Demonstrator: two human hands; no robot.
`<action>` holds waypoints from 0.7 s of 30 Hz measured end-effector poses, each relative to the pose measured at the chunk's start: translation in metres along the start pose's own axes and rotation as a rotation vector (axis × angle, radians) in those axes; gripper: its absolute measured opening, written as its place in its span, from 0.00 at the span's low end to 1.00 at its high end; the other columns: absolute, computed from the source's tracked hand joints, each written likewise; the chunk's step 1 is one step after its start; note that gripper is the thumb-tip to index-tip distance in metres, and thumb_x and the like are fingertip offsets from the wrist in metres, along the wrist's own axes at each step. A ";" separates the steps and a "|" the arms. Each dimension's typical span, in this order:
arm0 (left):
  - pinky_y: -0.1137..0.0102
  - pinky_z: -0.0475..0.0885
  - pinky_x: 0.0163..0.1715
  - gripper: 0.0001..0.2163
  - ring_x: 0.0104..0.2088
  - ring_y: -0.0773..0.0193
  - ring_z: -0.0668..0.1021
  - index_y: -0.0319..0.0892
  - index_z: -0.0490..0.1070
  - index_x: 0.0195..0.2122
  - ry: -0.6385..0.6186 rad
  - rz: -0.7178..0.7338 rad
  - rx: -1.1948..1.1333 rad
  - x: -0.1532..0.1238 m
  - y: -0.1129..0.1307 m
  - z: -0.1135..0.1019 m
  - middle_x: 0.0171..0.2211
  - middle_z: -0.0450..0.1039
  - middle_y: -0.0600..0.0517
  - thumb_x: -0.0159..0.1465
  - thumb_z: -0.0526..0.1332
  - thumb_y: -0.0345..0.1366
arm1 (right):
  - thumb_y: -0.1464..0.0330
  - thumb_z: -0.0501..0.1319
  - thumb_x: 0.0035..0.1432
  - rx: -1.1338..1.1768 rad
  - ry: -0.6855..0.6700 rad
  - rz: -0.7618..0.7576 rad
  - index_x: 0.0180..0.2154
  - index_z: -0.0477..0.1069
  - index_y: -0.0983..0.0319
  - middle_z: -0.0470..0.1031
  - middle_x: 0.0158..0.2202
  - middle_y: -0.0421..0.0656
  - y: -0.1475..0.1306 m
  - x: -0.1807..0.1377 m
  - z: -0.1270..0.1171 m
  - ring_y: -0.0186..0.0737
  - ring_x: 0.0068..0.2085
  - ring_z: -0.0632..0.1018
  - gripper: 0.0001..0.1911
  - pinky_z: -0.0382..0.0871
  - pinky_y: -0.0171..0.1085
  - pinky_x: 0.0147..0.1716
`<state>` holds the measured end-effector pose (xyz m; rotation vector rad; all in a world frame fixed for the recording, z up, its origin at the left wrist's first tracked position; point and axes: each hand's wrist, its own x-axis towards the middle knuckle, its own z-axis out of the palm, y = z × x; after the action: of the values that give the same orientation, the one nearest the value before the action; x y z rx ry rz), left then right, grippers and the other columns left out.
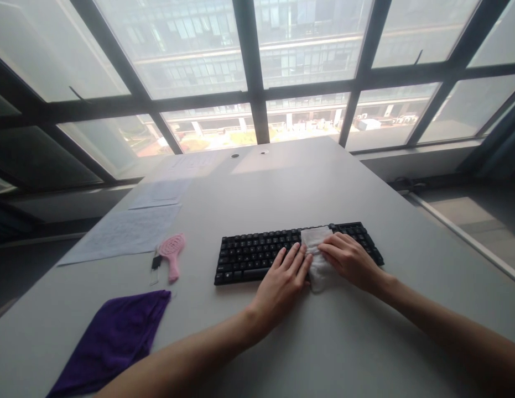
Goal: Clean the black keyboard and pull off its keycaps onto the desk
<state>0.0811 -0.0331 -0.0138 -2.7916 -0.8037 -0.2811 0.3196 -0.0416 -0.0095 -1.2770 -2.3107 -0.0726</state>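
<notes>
A black keyboard (257, 251) lies on the white table in front of me. Across its right part is spread a white cloth or tissue (319, 279), its lower end hanging past the keyboard's near edge. My left hand (285, 276) rests flat on the keys, fingers stretched out, with the fingertips beside and touching the left edge of the white cloth. My right hand (348, 257) is bent over the cloth's right side, its fingers pressed together on the fabric. The right fingertips are partly hidden behind the hand.
A purple cloth (116, 337) lies at the near left. Above it are a pink hairbrush (172, 254) and a small black item (156, 262) by it. Paper sheets (124, 232) run along the table's left edge. Large windows stand behind the table (290, 182).
</notes>
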 end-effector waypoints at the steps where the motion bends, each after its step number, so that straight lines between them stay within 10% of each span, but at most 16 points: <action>1: 0.52 0.57 0.66 0.26 0.70 0.48 0.55 0.37 0.57 0.68 -0.005 -0.001 0.003 0.000 0.001 0.000 0.69 0.53 0.40 0.71 0.54 0.43 | 0.71 0.54 0.69 0.004 0.009 0.004 0.43 0.74 0.61 0.75 0.41 0.49 0.000 -0.001 0.000 0.47 0.43 0.73 0.10 0.66 0.44 0.46; 21: 0.51 0.58 0.65 0.25 0.70 0.48 0.54 0.35 0.55 0.68 -0.030 -0.020 0.163 0.000 0.009 -0.007 0.69 0.52 0.39 0.73 0.48 0.39 | 0.78 0.54 0.66 -0.018 -0.207 -0.177 0.35 0.72 0.64 0.73 0.32 0.44 -0.005 0.027 -0.002 0.40 0.35 0.71 0.11 0.62 0.38 0.42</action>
<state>0.0852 -0.0425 -0.0081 -2.6427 -0.8231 -0.1688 0.3052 -0.0240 0.0053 -1.1319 -2.6023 -0.0212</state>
